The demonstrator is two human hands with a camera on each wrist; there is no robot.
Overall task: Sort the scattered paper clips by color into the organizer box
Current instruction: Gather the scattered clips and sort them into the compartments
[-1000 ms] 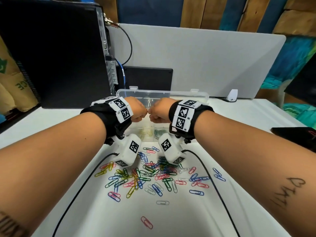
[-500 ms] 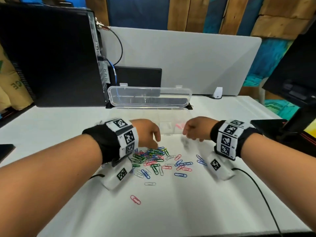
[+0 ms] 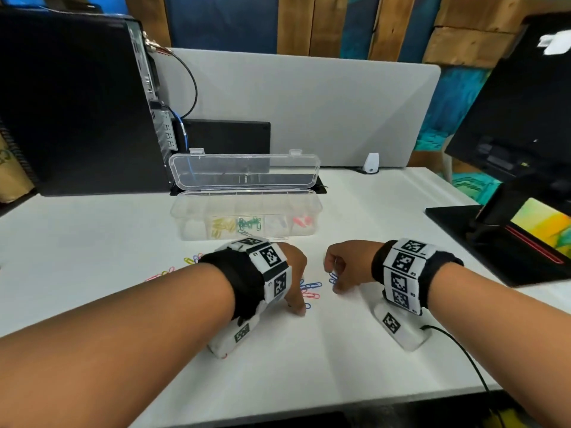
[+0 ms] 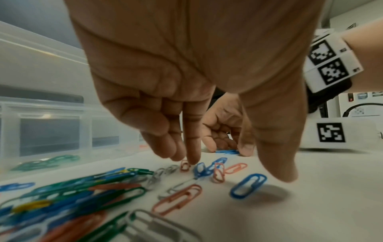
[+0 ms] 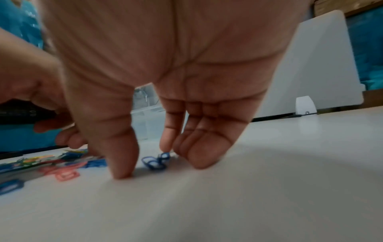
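The clear organizer box [image 3: 185, 217] stands on the white table with its lid up. It holds yellow clips [image 3: 221, 226], green clips [image 3: 248, 224], pale clips and pink clips [image 3: 301, 220] in separate compartments. Mixed paper clips [image 4: 99, 188] lie in front of it, mostly hidden under my left forearm in the head view. My left hand [image 3: 296, 304] [image 4: 238, 170] points down with straight fingers; its forefinger tip touches the table beside a pink clip [image 4: 185, 165] and a blue clip [image 4: 200, 169]. My right hand [image 3: 335, 282] [image 5: 145, 162] curls thumb and forefinger round a small bunch of blue clips [image 5: 156, 162] on the table.
A black computer tower [image 3: 77, 103] stands at the back left, with a grey partition [image 3: 309, 103] behind the box. A monitor [image 3: 525, 118] and its black base [image 3: 463, 230] fill the right side. A cable [image 3: 457, 350] runs from my right wrist toward the table's front edge.
Both hands have come back from over the organizer box and down to the table at the clip pile. The right hand now has blue clips between thumb and forefinger.
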